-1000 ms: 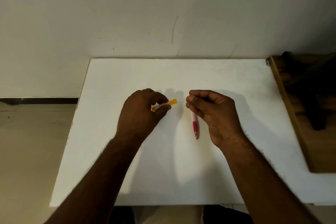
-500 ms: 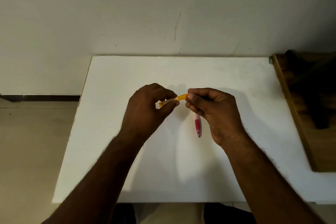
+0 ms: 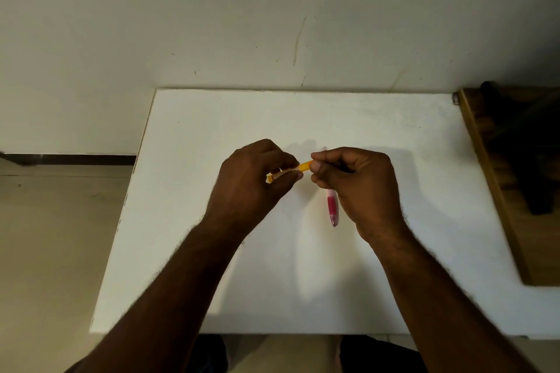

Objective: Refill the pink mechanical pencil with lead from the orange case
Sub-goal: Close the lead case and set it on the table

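My left hand (image 3: 254,179) pinches the slim orange lead case (image 3: 304,166) above the middle of the white table (image 3: 212,118). The case points right and slightly up. My right hand (image 3: 357,185) is closed around the pink mechanical pencil (image 3: 332,207), whose tip hangs down towards me below the fist. The right thumb and forefinger touch the orange right end of the case. The pencil's upper end is hidden inside the fist. No loose lead is visible.
A dark wooden board (image 3: 497,191) with black objects lies along the table's right side. A pale wall (image 3: 272,24) stands behind the table. The floor (image 3: 45,236) shows to the left of the table's edge.
My left hand brought the orange case to the right until its end met my right fingers. My right hand kept hold of the pink pencil and barely shifted.
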A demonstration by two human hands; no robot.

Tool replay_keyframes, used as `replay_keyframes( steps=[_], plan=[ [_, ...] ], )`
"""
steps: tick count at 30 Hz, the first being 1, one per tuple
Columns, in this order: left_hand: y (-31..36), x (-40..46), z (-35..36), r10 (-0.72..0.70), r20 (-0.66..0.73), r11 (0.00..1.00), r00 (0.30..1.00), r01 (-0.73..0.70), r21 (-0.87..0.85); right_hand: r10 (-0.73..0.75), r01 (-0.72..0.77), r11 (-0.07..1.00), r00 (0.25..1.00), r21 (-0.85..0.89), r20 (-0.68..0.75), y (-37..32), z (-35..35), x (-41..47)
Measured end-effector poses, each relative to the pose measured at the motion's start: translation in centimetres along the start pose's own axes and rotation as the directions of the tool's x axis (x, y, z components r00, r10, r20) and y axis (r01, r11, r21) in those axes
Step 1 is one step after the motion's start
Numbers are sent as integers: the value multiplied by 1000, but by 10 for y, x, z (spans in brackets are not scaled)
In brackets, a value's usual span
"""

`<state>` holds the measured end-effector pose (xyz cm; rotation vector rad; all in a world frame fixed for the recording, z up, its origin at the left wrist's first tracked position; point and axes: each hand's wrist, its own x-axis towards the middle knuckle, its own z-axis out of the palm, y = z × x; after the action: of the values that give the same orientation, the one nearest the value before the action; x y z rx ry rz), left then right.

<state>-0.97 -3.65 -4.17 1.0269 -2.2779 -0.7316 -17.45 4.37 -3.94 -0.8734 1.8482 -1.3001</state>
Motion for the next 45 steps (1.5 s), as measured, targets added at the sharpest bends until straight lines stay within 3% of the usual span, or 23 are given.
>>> replay_keyframes(
  steps=[3,6,9,12,18,26,37,45],
  plan=[
    [4,1,3,-95,-22,995,995,94,-38,-18,18,1000,1000,-17,-11,-1,2,-1],
    [7,3,6,-318,-46,941,947,309,-137,-92,89,981,996,-172,-10,-2,9,-4],
    [9,3,8,-499,-24,848,866,483,-217,-176,197,930,980,-310,93,0,17,-9],
    [13,2,10,-565,2,799,825,548,-246,-220,275,870,959,-409,178,3,26,-15],
    [21,-2,15,-586,-11,788,810,567,-239,-193,244,855,969,-457,156,3,35,-16],
    [18,-7,14,-611,-28,776,791,591,-220,-131,231,848,964,-477,232,3,41,-10],
    [15,-6,11,-595,62,803,801,590,84,-179,356,687,928,-633,328,11,47,-8],
    [11,-5,10,-601,79,798,796,590,128,-195,379,678,919,-630,343,13,45,-11]
  ],
)
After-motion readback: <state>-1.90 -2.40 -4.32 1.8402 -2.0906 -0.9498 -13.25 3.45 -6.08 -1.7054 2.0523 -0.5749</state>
